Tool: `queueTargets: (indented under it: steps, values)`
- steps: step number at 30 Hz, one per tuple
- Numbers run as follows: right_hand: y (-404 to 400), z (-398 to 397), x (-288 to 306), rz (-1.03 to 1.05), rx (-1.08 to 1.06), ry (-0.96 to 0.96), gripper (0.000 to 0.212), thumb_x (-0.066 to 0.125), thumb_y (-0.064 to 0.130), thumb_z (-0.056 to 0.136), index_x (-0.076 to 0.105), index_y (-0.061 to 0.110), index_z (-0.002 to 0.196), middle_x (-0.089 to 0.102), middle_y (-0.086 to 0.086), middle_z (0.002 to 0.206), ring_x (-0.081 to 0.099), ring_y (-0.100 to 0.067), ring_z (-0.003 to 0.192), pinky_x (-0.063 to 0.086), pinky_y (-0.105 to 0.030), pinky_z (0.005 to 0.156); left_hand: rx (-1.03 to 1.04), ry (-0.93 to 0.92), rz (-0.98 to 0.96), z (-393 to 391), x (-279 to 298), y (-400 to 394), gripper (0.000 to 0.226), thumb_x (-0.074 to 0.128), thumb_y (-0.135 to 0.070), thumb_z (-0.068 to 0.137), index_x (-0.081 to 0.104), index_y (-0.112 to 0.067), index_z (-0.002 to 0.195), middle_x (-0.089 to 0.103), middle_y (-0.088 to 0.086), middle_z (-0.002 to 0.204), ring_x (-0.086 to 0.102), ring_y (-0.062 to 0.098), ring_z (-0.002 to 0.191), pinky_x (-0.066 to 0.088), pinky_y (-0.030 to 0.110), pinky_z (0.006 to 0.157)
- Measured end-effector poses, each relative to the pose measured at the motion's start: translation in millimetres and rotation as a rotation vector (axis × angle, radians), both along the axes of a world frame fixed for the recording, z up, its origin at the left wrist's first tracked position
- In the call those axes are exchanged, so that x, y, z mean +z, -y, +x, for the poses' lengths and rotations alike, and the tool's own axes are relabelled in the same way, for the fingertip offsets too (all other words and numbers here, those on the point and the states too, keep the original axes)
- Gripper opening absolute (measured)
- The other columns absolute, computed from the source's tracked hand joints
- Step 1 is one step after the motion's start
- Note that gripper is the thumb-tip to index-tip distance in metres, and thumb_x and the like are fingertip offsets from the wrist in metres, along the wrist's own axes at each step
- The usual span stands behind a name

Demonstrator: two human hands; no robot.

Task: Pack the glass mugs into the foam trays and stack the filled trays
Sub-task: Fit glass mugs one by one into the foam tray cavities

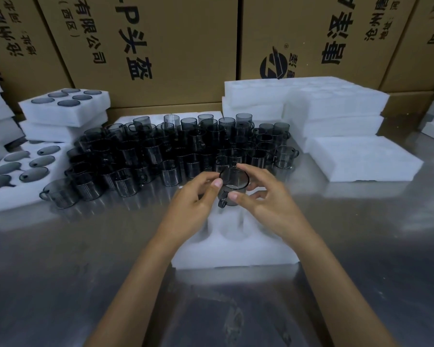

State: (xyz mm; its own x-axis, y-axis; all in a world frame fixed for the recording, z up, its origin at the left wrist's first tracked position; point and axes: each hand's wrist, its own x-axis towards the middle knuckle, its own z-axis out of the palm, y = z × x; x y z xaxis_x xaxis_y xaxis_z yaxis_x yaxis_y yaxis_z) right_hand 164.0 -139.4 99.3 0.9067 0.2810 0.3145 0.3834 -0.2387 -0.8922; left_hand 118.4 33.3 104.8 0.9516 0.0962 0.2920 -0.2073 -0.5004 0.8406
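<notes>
A smoky grey glass mug (pixel 233 182) is held between both hands above a white foam tray (pixel 236 249) with round pockets, lying on the steel table in front of me. My left hand (pixel 198 194) pinches the mug's rim and side from the left. My right hand (pixel 258 194) grips it from the right, thumb near the handle, which points down and toward me. Behind the hands stands a large crowd of loose grey mugs (pixel 176 151). The tray's far pockets are hidden by my hands.
A filled foam tray (pixel 13 194) lies at the left, with two stacked filled trays (pixel 63 113) behind it. Foam trays without mugs in them are piled at the right (pixel 336 106), one lying flat (pixel 363 159). Cardboard cartons (pixel 161 46) wall off the back.
</notes>
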Motion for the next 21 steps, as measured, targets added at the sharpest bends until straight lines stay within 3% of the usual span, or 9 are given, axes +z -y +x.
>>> queueTargets:
  steps: [2, 6, 12, 15, 18, 21]
  values:
    - [-1.2, -0.8, -0.7, -0.028, -0.017, 0.045, 0.06, 0.079, 0.027, 0.082, 0.056, 0.032, 0.138, 0.057, 0.011, 0.115, 0.057, -0.011, 0.102, 0.048, -0.022, 0.092, 0.017, -0.019, -0.004, 0.9, -1.0, -0.9, 0.02, 0.051, -0.042, 0.099, 0.06, -0.038, 0.117, 0.063, -0.034, 0.101, 0.055, -0.021, 0.102, 0.042, 0.014, 0.087]
    - [-3.6, -0.3, -4.4, -0.099, -0.018, 0.123, 0.063, 0.078, 0.021, 0.085, 0.052, 0.031, 0.142, 0.059, 0.014, 0.124, 0.057, -0.004, 0.106, 0.045, -0.012, 0.091, 0.032, -0.032, -0.011, 3.2, -2.2, -2.0, 0.02, 0.058, -0.035, 0.097, 0.061, -0.032, 0.116, 0.07, -0.024, 0.108, 0.058, -0.016, 0.103, 0.041, 0.014, 0.089]
    - [-3.9, -0.2, -6.4, -0.181, -0.052, 0.143, 0.063, 0.075, 0.027, 0.087, 0.049, 0.032, 0.145, 0.053, 0.026, 0.119, 0.046, 0.022, 0.098, 0.034, 0.003, 0.081, 0.059, -0.074, 0.064, 2.8, -3.8, -1.5, 0.018, 0.056, -0.04, 0.097, 0.058, -0.038, 0.115, 0.062, -0.039, 0.087, 0.053, -0.028, 0.092, 0.037, 0.003, 0.076]
    - [-4.3, -0.2, -7.9, -0.241, -0.078, 0.156, 0.064, 0.073, 0.032, 0.087, 0.048, 0.03, 0.145, 0.054, 0.022, 0.12, 0.046, 0.009, 0.101, 0.034, -0.004, 0.087, 0.058, -0.072, 0.096, 2.9, -3.5, -1.3, 0.02, 0.053, -0.04, 0.098, 0.062, -0.034, 0.115, 0.066, -0.031, 0.093, 0.056, -0.022, 0.096, 0.038, 0.007, 0.075]
    - [-5.4, -0.1, -8.3, -0.337, -0.105, 0.172, 0.064, 0.072, 0.04, 0.087, 0.049, 0.029, 0.145, 0.055, 0.015, 0.125, 0.044, -0.002, 0.108, 0.032, -0.005, 0.085, 0.09, -0.075, 0.184, 5.6, -4.5, -0.9, 0.027, 0.05, -0.036, 0.1, 0.066, -0.027, 0.12, 0.063, -0.013, 0.121, 0.054, 0.0, 0.117, 0.042, 0.02, 0.094]
    - [-6.7, -1.6, -8.3, -0.407, -0.12, 0.202, 0.064, 0.069, 0.041, 0.088, 0.048, 0.025, 0.146, 0.055, 0.011, 0.13, 0.046, -0.011, 0.12, 0.022, 0.003, 0.089, 0.121, -0.101, 0.209, 6.1, -4.0, -0.3, 0.034, 0.049, -0.034, 0.101, 0.062, -0.023, 0.131, 0.054, -0.007, 0.139, 0.041, 0.012, 0.135, 0.034, 0.034, 0.113]
